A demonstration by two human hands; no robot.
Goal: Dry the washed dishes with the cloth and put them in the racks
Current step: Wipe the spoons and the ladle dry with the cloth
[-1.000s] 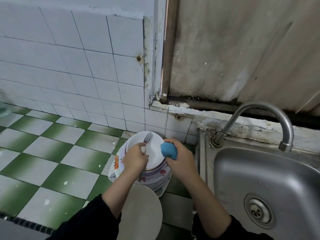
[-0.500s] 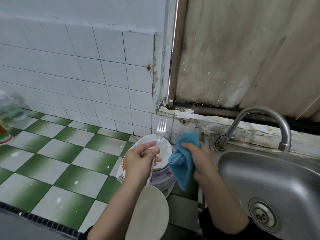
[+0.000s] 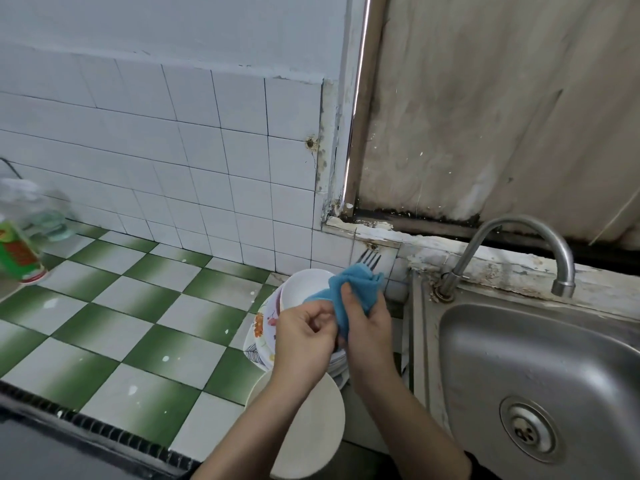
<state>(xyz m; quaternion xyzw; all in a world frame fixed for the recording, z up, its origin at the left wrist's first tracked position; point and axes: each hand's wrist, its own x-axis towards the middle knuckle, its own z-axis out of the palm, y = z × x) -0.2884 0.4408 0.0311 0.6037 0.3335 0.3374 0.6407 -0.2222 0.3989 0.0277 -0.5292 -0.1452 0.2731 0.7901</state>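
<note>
Head view: stiff, light, likely slick fork (image 3: pixel 370 258), tines at 12 o'clock, clutched through cloth (image 3: pixel 356 289) by right hand (image 3: pixel 369 327), handle seemingly pinched by left hand (image 3: pixel 303 336).

Fork (image 3: pixel 370 259) now wrapped.
Right hand (image 3: pixel 367 327) has closed the cloth (image 3: pixel 349 292) round it at centre frame; only prongs show.

The back wall (image 3: pixel 207 150) is covered with white square tiles, and above them it is painted pale. One tile near the corner has a small hole (image 3: pixel 310 143). To the right, behind a metal strip (image 3: pixel 360 98), stands a stained grey panel (image 3: pixel 502 116). The counter (image 3: pixel 114 317) has green and white checked tiles with a dark edge. At the right is a steel sink (image 3: pixel 571 348) with a curved tap (image 3: pixel 519 233).
</note>
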